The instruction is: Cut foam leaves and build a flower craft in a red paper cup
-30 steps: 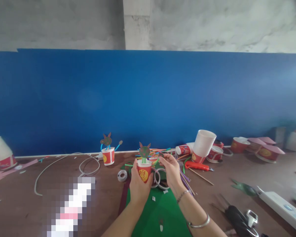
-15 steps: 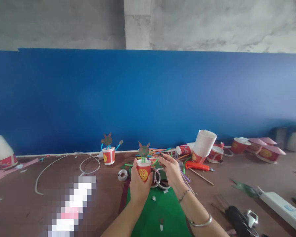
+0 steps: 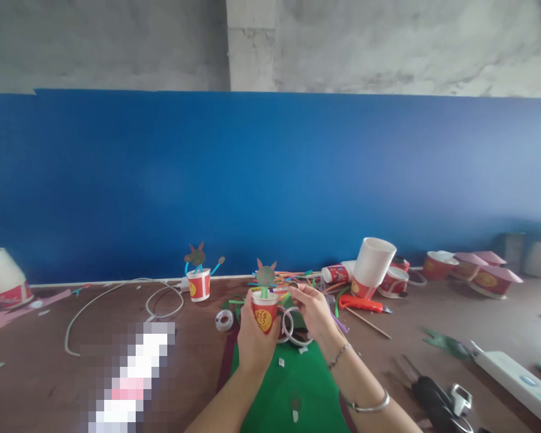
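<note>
My left hand is wrapped around a red and white paper cup and keeps it upright above the green sheet. Out of the cup rises a paper animal head with pointed ears, on a green stem. Just right of the cup, my right hand has thumb and forefinger pinched together. Whatever sits between those fingertips is too small to make out. Behind the hands lies a pile of coloured strips. On the left stands a similar cup with a figure on blue stems.
A tape roll lies left of the sheet. Stacked paper cups, an orange utility knife and a wooden stick are to the right. Nearer on that side are scissors and a white power strip. A white cable curls on the left.
My left hand and the cup have shifted slightly right. The dark round piece seen at my right fingertips earlier no longer shows there. A faint dark round patch now shows on the green sheet.
</note>
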The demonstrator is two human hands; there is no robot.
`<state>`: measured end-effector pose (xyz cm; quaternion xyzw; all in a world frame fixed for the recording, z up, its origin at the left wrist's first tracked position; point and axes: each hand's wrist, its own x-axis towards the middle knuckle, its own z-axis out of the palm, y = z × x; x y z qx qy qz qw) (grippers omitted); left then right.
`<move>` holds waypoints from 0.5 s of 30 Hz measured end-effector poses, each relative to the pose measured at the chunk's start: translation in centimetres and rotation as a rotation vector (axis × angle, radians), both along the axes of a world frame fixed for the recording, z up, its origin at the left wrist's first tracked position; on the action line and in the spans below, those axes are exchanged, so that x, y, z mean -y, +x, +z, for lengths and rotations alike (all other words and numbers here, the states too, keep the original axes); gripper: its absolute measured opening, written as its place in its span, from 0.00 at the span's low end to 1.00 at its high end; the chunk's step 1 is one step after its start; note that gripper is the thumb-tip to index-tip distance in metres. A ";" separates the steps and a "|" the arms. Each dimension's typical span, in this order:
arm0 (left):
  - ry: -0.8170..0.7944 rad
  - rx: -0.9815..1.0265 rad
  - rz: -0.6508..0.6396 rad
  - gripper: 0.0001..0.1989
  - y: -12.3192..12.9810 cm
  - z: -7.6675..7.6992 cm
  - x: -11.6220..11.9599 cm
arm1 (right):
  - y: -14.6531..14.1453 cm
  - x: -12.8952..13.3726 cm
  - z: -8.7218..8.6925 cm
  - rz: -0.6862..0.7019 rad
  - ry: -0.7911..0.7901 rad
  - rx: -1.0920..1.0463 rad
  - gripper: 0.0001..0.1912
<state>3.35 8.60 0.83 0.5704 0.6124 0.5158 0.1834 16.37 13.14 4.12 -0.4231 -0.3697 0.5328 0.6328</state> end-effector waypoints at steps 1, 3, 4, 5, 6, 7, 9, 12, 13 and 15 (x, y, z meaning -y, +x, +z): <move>0.002 -0.002 -0.002 0.37 0.0 0.0 0.0 | 0.1 0.0 0.0 -0.002 0.005 0.009 0.15; 0.009 -0.011 -0.001 0.37 0.1 0.1 0.1 | 0.2 -0.1 0.0 0.004 0.014 0.012 0.15; 0.013 -0.015 -0.002 0.37 0.1 0.1 0.1 | 0.3 0.0 0.1 0.008 0.019 0.011 0.15; 0.019 -0.017 -0.006 0.37 0.1 0.0 0.1 | 0.3 0.0 0.1 0.011 0.024 0.009 0.15; 0.024 -0.017 -0.012 0.37 0.1 0.0 0.2 | 0.4 0.0 0.2 0.011 0.029 0.008 0.15; 0.028 -0.016 -0.019 0.37 0.1 0.0 0.2 | 0.4 0.1 0.3 0.010 0.033 0.007 0.15; 0.031 -0.011 -0.029 0.37 0.1 0.1 0.2 | 0.4 0.2 0.4 0.008 0.038 0.006 0.14; 0.027 0.002 -0.032 0.37 0.2 0.1 0.2 | 0.3 0.2 0.5 -0.002 0.034 0.000 0.12; 0.026 0.006 -0.035 0.37 0.2 0.1 0.2 | 0.2 0.2 0.5 -0.008 0.026 -0.001 0.13; 0.028 0.009 -0.044 0.37 0.2 0.2 0.3 | 0.1 0.2 0.6 -0.019 0.005 0.000 0.17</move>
